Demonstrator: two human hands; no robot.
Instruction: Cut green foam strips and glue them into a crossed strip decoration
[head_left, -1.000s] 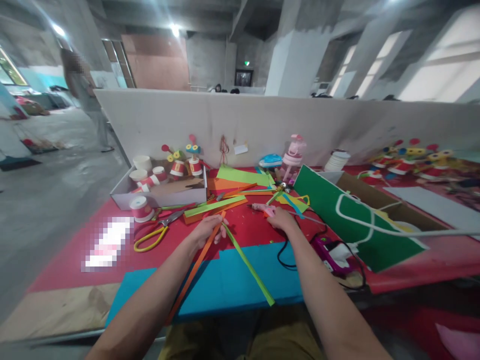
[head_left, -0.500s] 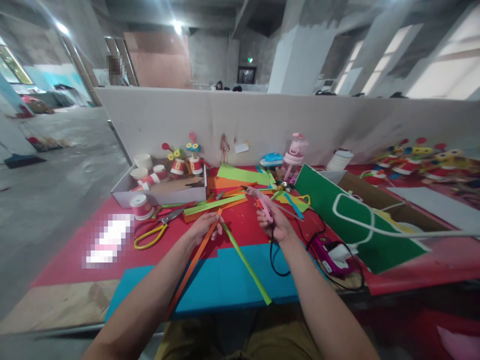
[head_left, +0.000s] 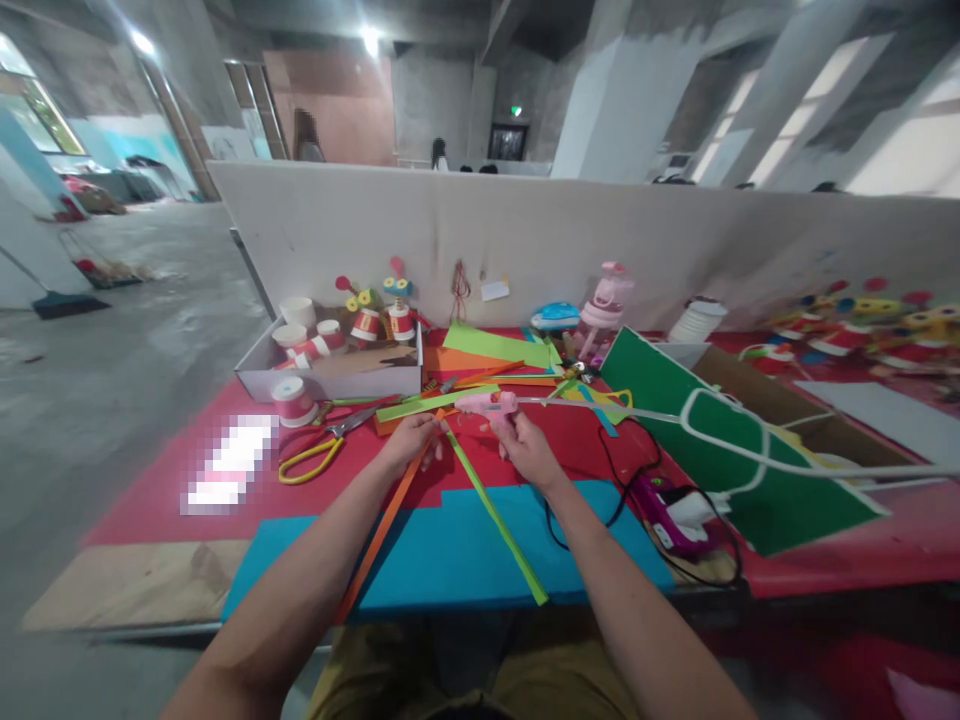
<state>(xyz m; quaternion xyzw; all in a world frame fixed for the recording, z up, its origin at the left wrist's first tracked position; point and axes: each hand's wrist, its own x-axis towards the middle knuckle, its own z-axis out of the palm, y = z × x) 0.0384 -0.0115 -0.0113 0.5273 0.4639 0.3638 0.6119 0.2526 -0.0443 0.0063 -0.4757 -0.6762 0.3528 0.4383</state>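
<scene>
Between the fingers of my left hand are the upper ends of an orange paper strip and a green paper strip. The two strips spread apart downward over a blue sheet. My right hand grips a pink hot glue gun by its handle. The gun's nozzle points left, over the spot where the strips meet; whether it touches them I cannot tell. A clear glue stick sticks out of its back. Left of my left hand lie yellow-handled scissors.
A white box with paper cups and cup figures stands at the back left. More paper strips and green sheets lie behind my hands. To the right are a purple power strip, black cord, a green board and a white cable.
My right hand has swung the glue gun left and turned it level, bringing the nozzle to the strips' joined ends. My left hand keeps its hold on the strips.
</scene>
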